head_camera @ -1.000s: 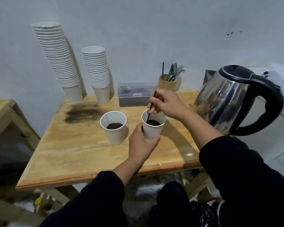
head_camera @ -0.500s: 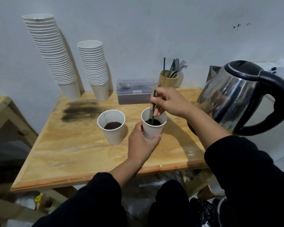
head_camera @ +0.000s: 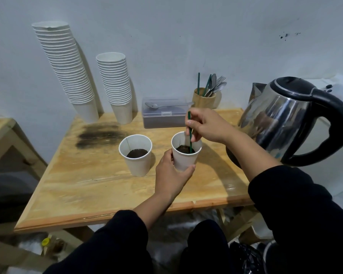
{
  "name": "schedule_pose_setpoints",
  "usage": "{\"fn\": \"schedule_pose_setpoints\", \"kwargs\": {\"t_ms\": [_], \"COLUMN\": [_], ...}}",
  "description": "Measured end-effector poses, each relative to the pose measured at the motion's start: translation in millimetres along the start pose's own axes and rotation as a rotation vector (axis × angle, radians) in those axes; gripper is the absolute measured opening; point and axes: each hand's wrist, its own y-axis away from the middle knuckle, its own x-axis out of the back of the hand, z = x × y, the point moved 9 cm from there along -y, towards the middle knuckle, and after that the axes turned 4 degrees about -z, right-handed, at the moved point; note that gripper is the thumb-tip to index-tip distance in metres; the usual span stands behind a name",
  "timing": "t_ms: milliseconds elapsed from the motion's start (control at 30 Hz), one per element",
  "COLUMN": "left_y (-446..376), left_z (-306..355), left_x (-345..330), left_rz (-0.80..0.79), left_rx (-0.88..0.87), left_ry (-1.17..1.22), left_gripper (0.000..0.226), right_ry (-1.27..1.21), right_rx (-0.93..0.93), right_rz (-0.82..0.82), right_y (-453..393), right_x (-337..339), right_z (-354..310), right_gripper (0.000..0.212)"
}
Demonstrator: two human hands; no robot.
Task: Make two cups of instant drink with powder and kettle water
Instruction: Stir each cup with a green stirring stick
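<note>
Two white paper cups stand on the wooden table (head_camera: 99,186), each with dark liquid inside. My left hand (head_camera: 171,177) grips the lower front of the right cup (head_camera: 185,159). My right hand (head_camera: 205,125) pinches a thin green stir stick (head_camera: 190,133) that stands nearly upright with its lower end in that cup's drink. The left cup (head_camera: 138,161) stands alone just beside it. A steel kettle (head_camera: 289,117) with a black handle sits at the table's right edge, behind my right forearm.
Two leaning stacks of white paper cups (head_camera: 67,74) stand at the back by the wall. A clear lidded powder box (head_camera: 164,115) with a spoon on top sits beside a wooden holder (head_camera: 204,98) of sticks and cutlery. A dark stain (head_camera: 101,134) marks the tabletop.
The stir stick has shifted inside the right cup from tilted to nearly upright as my right hand moved. My left hand keeps its hold on the cup.
</note>
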Motion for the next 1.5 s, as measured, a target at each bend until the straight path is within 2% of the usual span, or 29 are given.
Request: {"fn": "schedule_pose_setpoints", "kwargs": {"t_ms": [133, 300, 400, 500, 567, 667, 767, 867, 933, 1067, 1167, 1267, 1367, 1500], "left_y": [0, 0, 0, 0, -1, -1, 0, 0, 0, -1, -1, 0, 0, 0], "left_z": [1, 0, -1, -1, -1, -1, -1, -1, -1, 1, 0, -1, 0, 1], "left_x": [0, 0, 0, 0, -1, -1, -1, 0, 0, 0, 0, 0, -1, 0], "left_rz": [0.005, 0.006, 0.003, -0.003, -0.004, -0.007, -0.001, 0.006, 0.006, 0.005, 0.008, 0.008, 0.001, 0.005], "left_rx": [-0.002, -0.003, -0.005, -0.007, -0.006, -0.005, -0.007, -0.007, -0.010, -0.011, -0.013, -0.008, -0.008, -0.011], "left_ry": [0.005, 0.006, 0.005, 0.001, -0.005, -0.007, -0.005, -0.007, -0.016, -0.016, -0.017, -0.022, -0.025, -0.019], "left_gripper": [0.064, 0.064, 0.065, 0.066, 0.066, 0.067, 0.066, 0.064, 0.063, 0.063, 0.063, 0.064, 0.065, 0.063], "right_ry": [0.075, -0.134, -0.050, 0.079, 0.008, -0.142, -0.100, 0.065, 0.045, -0.164, -0.139, 0.014, -0.046, -0.194], "right_rx": [0.016, 0.027, 0.006, 0.021, 0.052, 0.056, 0.034, 0.017, 0.041, 0.047, 0.019, -0.003, 0.021, 0.042], "right_rz": [0.130, 0.036, -0.016, 0.111, 0.151, 0.063, -0.026, 0.085, 0.152, 0.048, -0.033, 0.081, 0.184, 0.051], "right_y": [-3, -3, 0, 0, -1, 0, 1, -1, -2, -3, -2, -3, -4, -4], "right_x": [8, -5, -3, 11, 12, 0, -4, 10, 14, -2, -7, 8, 14, -4], "right_z": [-3, -4, -1, 0, -3, -4, -1, 2, -1, -4, 0, 5, 3, 0], "right_gripper": [0.012, 0.019, 0.018, 0.012, 0.011, 0.013, 0.015, 0.013, 0.012, 0.014, 0.018, 0.014, 0.011, 0.016]}}
